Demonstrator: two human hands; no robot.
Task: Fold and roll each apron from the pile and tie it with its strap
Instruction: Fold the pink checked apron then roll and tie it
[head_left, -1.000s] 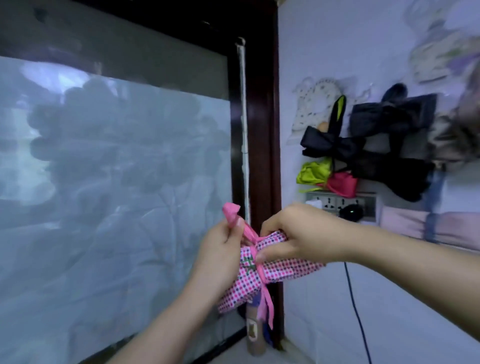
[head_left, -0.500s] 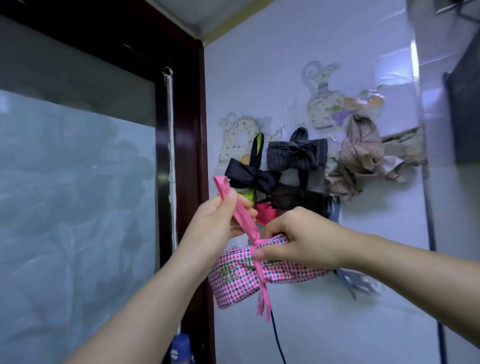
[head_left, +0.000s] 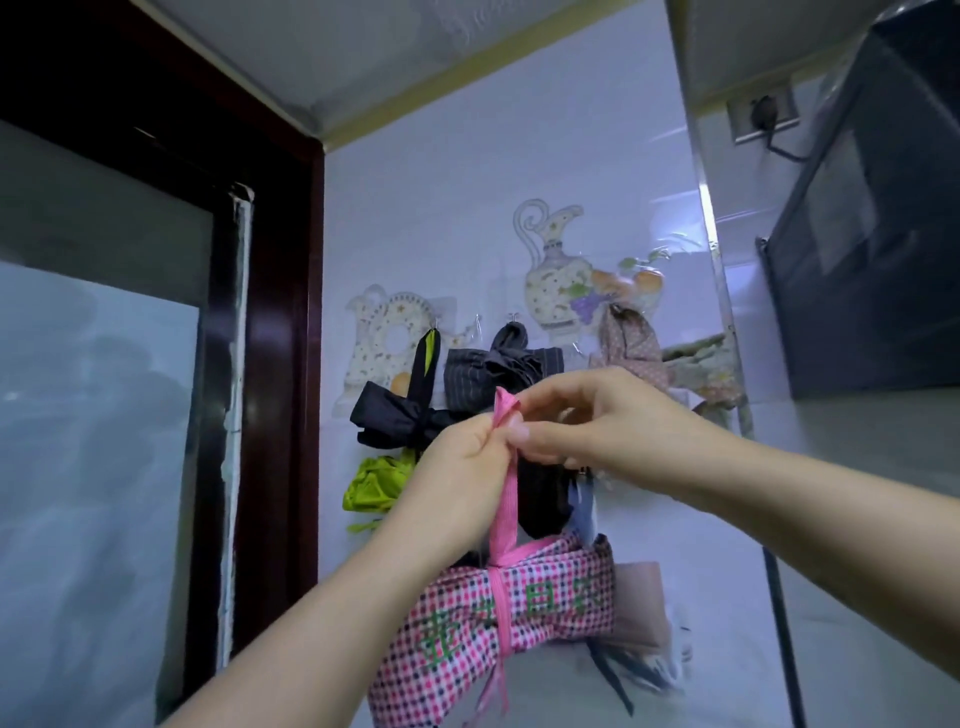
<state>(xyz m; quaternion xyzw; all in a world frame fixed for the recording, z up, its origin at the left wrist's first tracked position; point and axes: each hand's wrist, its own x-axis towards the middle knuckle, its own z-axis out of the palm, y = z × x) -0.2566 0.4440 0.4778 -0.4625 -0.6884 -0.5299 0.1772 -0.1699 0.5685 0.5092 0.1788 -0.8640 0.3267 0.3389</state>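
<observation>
A rolled pink checked apron (head_left: 545, 608) with green lettering hangs low in the middle, tied round its waist by a pink strap (head_left: 505, 512). The strap runs straight up to a small loop at its top. My left hand (head_left: 457, 483) pinches the strap just under the loop. My right hand (head_left: 592, 421) pinches the loop from the right, fingertips touching the left hand's. Both hands are raised in front of the wall hooks.
Several tied apron rolls hang on hooks on the white tiled wall: a black one (head_left: 395, 421), a grey striped one (head_left: 498, 371), a lime green one (head_left: 374, 483), a beige dotted one (head_left: 631, 345). A dark door frame (head_left: 280, 364) stands left, a dark cabinet (head_left: 872, 249) right.
My right hand let go of the roll and rose to the strap loop. The roll now hangs below both hands. My view tilted up toward the hooks.
</observation>
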